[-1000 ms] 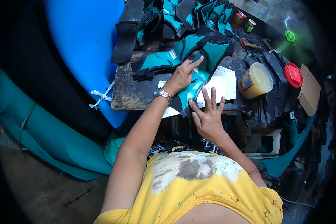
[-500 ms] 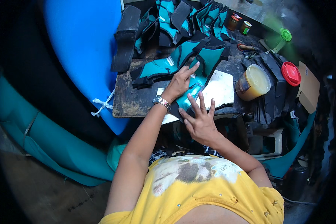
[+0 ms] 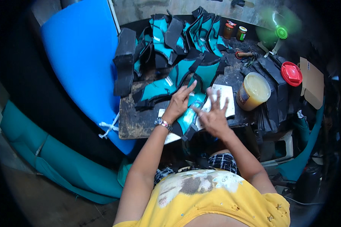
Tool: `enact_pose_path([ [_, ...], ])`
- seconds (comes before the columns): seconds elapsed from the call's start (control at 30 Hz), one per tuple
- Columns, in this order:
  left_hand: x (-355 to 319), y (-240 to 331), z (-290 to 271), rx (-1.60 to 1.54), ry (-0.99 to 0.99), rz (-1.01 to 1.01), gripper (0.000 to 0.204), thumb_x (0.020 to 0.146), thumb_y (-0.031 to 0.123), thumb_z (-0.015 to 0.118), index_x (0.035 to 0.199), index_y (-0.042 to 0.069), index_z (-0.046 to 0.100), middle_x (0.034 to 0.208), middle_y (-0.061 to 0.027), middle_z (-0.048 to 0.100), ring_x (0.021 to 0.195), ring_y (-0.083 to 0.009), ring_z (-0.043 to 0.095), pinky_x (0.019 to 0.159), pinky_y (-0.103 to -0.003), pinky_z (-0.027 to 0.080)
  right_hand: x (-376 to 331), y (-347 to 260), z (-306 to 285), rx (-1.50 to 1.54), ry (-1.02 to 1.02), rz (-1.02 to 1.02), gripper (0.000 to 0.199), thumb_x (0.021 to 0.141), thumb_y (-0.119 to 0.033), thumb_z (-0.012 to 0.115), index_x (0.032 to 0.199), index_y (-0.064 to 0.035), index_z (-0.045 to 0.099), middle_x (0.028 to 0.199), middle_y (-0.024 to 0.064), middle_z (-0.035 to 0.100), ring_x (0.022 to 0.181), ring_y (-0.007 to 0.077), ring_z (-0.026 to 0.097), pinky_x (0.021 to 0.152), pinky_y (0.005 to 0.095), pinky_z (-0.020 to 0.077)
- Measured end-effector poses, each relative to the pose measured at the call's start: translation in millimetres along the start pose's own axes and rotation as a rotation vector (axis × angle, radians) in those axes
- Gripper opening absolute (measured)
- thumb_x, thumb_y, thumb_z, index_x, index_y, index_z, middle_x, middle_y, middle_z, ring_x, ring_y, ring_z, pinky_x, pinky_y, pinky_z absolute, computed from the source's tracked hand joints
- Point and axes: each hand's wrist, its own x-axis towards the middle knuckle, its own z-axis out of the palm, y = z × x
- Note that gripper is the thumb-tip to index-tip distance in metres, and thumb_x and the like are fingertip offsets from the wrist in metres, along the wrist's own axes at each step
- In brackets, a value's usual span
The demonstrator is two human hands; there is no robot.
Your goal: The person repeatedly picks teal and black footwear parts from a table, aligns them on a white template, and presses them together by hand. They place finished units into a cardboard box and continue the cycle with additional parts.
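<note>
- So we've got a pile of finished teal-and-black pieces (image 3: 185,34) stacked at the back of the desk (image 3: 140,123).
- Both hands, left hand (image 3: 178,104) and right hand (image 3: 214,115), press one teal piece (image 3: 189,115) flat, fingers spread apart, so it looks still underway.

Dark worn worktable (image 3: 140,125) at frame centre. Blue foam roll (image 3: 83,64) upper left, teal roll (image 3: 45,166) lower left on dusty concrete floor (image 3: 38,204). Grey wall (image 3: 170,7) along top. Green fan (image 3: 278,32) upper right, spinning blurred.
</note>
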Motion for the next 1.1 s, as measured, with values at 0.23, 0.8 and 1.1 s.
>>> enact_pose_path([
  [0.23,1,5,-3,-0.022,-0.034,-0.004,0.073,0.079,-0.014,0.043,0.145,0.017,0.048,0.11,-0.018,0.06,0.086,-0.0275,0.058,0.079,-0.029,0.048,-8,-26,5,0.218,-0.088,-0.172,0.033,0.095,-0.037,0.05,0.124,-0.0347,0.068,0.164,0.0184,0.005,0.149,0.0473,0.004,0.106,0.0765,0.0019],
  [0.8,208,9,-218,0.307,0.157,-0.117,0.067,0.086,-0.006,0.054,0.148,0.017,0.044,0.146,-0.0155,0.05,0.126,-0.019,0.053,0.107,-0.029,0.038,24,141,-156,0.033,0.262,0.292,0.051,0.106,-0.04,0.028,0.112,-0.0137,0.071,0.155,0.0171,0.033,0.149,0.034,0.015,0.118,0.0503,0.0067],
  [1.1,274,-65,-159,0.739,-0.056,-0.289,0.055,0.085,0.039,0.072,0.126,0.003,0.064,0.115,-0.024,0.065,0.109,-0.0341,0.064,0.093,-0.04,0.048,31,178,-170,0.08,0.215,0.272,0.061,0.105,-0.043,0.027,0.118,-0.0001,0.067,0.152,0.0156,0.036,0.148,0.0267,0.023,0.12,0.0491,0.0067],
])
